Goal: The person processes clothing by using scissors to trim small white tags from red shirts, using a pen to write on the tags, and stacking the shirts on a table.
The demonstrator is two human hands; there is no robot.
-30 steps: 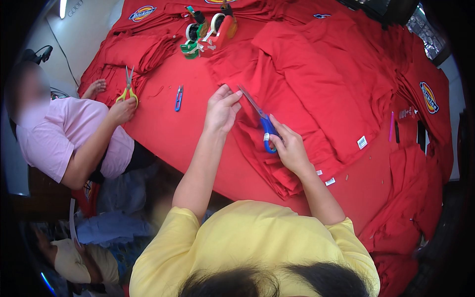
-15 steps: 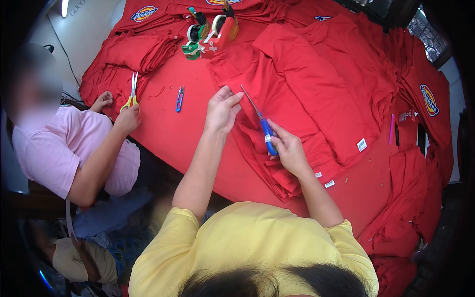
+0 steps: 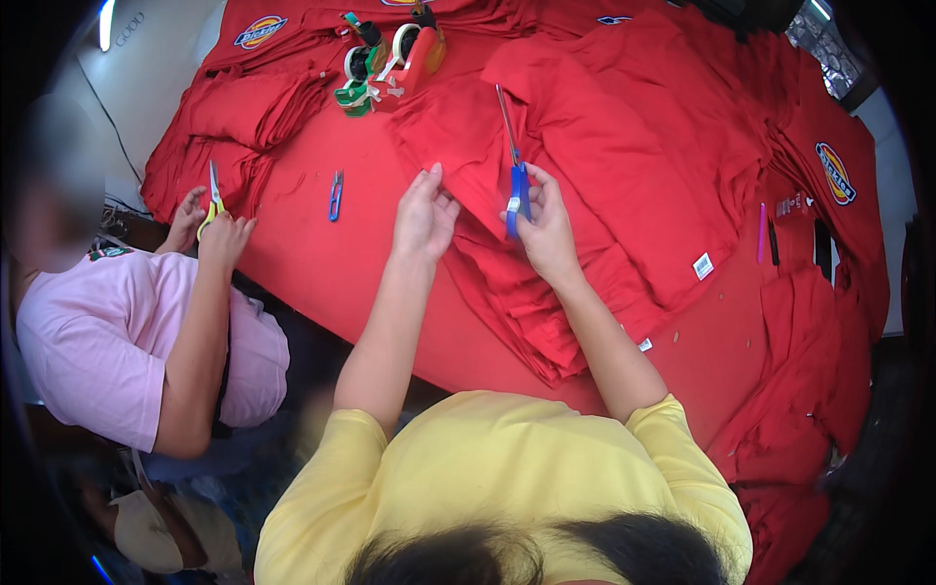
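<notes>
My right hand (image 3: 546,227) grips a pair of scissors (image 3: 517,185) by the blue handles. Their slim blades look nearly closed and point away from me, above a pile of red garments (image 3: 624,156). Left of the scissors, my left hand (image 3: 425,216) hovers over the near left edge of the pile. Its fingers are loosely curled and apart, and I make out nothing in them. A white label (image 3: 703,266) lies on the pile's right part.
A person in a pink shirt (image 3: 127,341) holds yellow-handled scissors (image 3: 213,203) at the left. Blue thread snips (image 3: 335,196) lie on the red table (image 3: 322,253). Tape dispensers (image 3: 390,73) stand at the back. Pens (image 3: 761,232) and more red garments (image 3: 804,361) are at the right.
The scissors have swung upright and moved farther away in my right hand. My left hand has drawn slightly nearer me and its fingers have loosened. The other person's hands have come together.
</notes>
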